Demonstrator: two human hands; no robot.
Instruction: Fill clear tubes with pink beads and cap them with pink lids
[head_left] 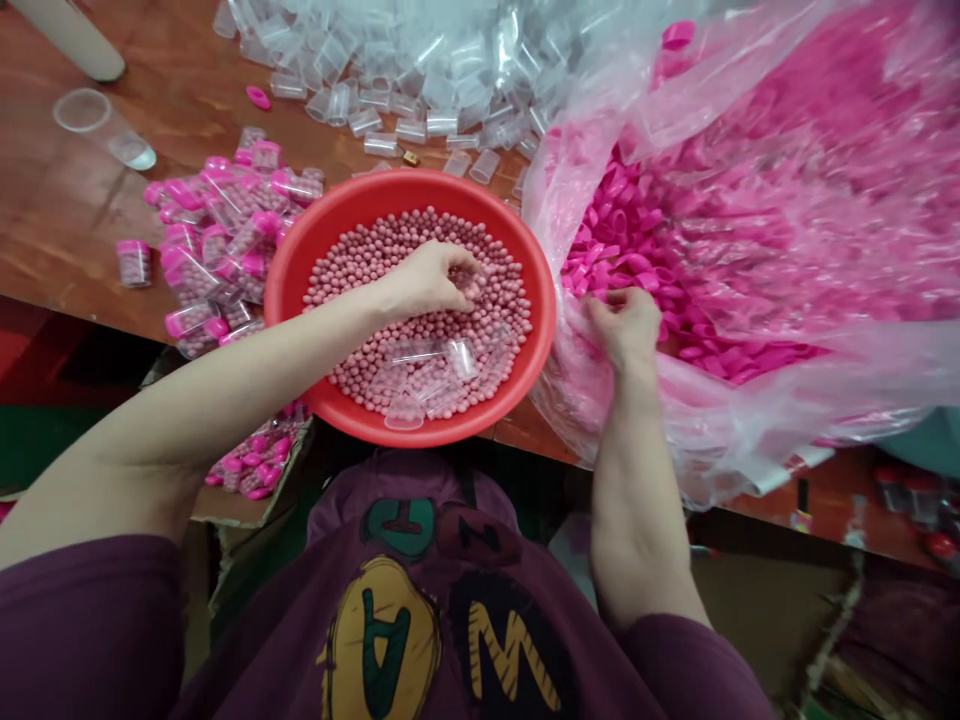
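Observation:
My left hand (431, 282) is over the beads in the red basin (541, 300), its thumb and fingers curled round a small clear plastic container (470, 284), partly hidden by the fingers. Small round pink beads (367, 260) cover the basin's bottom. Several clear containers (463, 358) lie on the beads near its front side. To the right, my right hand (628, 322) is at the mouth of a clear plastic bag (577, 345), beside loose bright pink caps (626, 235). Its fingers are pinched together on what looks like a pink cap, mostly hidden.
Filled, pink-capped containers (217, 235) are heaped left of the basin, with more in a box (255, 462) below the table edge. Many clear containers (420, 75) lie behind the basin. A larger clear cup (101, 125) lies on the wooden table (37, 220).

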